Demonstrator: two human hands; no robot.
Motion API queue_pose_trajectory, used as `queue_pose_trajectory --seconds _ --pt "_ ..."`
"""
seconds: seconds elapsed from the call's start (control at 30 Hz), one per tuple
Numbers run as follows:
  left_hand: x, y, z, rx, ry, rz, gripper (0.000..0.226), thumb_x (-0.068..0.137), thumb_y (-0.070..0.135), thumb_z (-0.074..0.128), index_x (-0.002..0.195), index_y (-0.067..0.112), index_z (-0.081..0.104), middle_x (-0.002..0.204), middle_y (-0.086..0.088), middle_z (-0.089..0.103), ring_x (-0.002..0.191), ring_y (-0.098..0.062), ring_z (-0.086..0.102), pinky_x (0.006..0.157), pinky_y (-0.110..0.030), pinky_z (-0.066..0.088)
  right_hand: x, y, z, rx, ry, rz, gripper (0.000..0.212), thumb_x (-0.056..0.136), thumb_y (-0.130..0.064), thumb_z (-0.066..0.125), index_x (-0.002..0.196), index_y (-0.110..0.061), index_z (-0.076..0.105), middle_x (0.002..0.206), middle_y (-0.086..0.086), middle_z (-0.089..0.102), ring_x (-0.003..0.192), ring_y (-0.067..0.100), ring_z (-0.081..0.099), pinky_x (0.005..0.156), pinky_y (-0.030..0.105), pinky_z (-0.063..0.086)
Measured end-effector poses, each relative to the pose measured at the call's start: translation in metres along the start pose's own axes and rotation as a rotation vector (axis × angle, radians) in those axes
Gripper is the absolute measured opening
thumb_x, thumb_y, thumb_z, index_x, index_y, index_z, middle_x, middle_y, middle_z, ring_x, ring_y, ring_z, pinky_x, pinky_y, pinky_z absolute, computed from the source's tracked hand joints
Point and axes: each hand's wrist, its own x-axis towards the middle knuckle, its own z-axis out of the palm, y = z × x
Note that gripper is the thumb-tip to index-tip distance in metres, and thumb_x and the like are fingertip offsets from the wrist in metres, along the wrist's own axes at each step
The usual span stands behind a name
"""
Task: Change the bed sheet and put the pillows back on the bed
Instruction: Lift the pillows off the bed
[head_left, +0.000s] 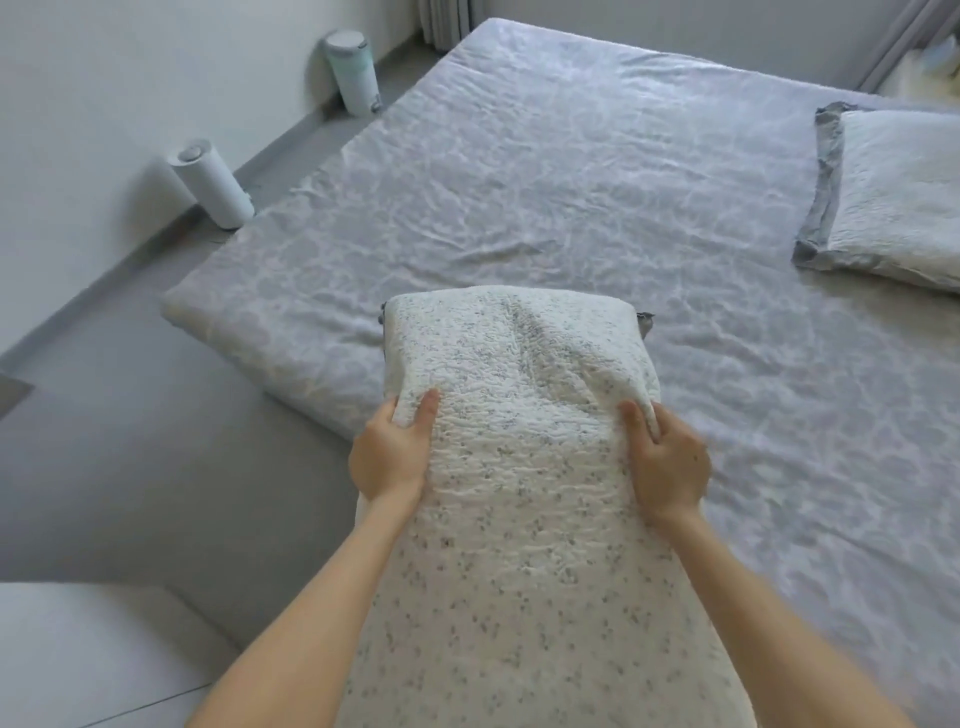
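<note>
At the upper left of the frame two pale cylindrical containers, a shorter one and a lidded bin, stand on the grey floor against the wall, well apart from the work.

Just left of centre, the left hand grips the side of the speckled pillow. Its thumb lies on the top face, and the other fingers go under the edge, out of sight. The pillow fills the middle and bottom of the frame. It is held out over the near left corner of the mattress, with its far end above the sheet; whether that end touches the bed cannot be told.

Right of centre, the right hand clamps the opposite side, thumb pressed into the top and cloth bunched up under it. That crease, and the dent running up the middle, suggest a soft, light, bulky thing that folds where it is squeezed. The quilted cover probably gives good friction, so a slip is unlikely. The unsupported far end may droop, so holding both long sides with the fingers underneath looks sound.

The grey patterned sheet lies spread over the mattress, lightly wrinkled. At the right edge of the frame a second pillow, with a grey border, lies flat on it, well apart from the held one.
</note>
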Motion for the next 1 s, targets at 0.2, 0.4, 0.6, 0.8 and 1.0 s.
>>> queue_pose_trajectory --seconds 0.2,0.4,0.6,0.8,1.0 --pt "0.092 -0.032 -0.042 -0.001 0.029 0.016 0.06 0.08 0.071 0.048 0.095 0.016 0.067 0.082 -0.002 0.069 0.08 -0.025 0.063 0.059 -0.03 0.041 0.014 -0.08 0.071 0.027 -0.006 -0.012 0.052 0.089 -0.059 0.035 0.064 -0.016 0.05 0.059 -0.005 0.051 0.057 0.017 0.049 0.049 0.028 0.027" --pt "0.212 -0.041 -0.053 -0.023 0.039 0.033 0.069 0.077 0.073 0.047 0.1 0.01 0.066 0.077 -0.005 0.067 0.072 -0.025 0.061 0.054 -0.028 0.037 0.07 -0.146 0.155 0.059 0.004 -0.001 0.053 0.089 -0.059 0.034 0.066 -0.016 0.052 0.061 -0.004 0.053 0.059 0.019 0.051 0.052 0.03 0.029" --pt "0.339 -0.041 -0.063 0.048 0.045 0.012 0.073 0.076 0.077 0.043 0.111 0.016 0.063 0.095 -0.005 0.071 0.087 -0.028 0.064 0.067 -0.033 0.047 0.139 -0.218 0.237 0.053 -0.011 -0.001 0.058 0.088 -0.064 0.029 0.086 -0.018 0.065 0.076 0.001 0.063 0.076 0.026 0.06 0.059 0.031 0.036" --pt "0.455 -0.039 -0.073 0.046 0.034 0.025 0.067 0.08 0.071 0.049 0.118 0.017 0.063 0.094 -0.002 0.071 0.084 -0.023 0.064 0.058 -0.026 0.04 0.188 -0.289 0.304 0.065 0.008 0.061 0.059 0.089 -0.062 0.028 0.096 -0.019 0.067 0.092 0.002 0.068 0.085 0.023 0.062 0.063 0.029 0.036" --pt "0.59 -0.04 -0.077 0.063 -0.016 0.072 0.063 0.08 0.07 0.05 0.115 0.02 0.065 0.089 -0.002 0.071 0.079 -0.02 0.063 0.052 -0.025 0.034 0.232 -0.363 0.381 0.055 0.087 0.145 0.041 0.098 -0.046 0.042 0.111 -0.016 0.067 0.1 0.006 0.069 0.09 0.026 0.062 0.063 0.028 0.033"
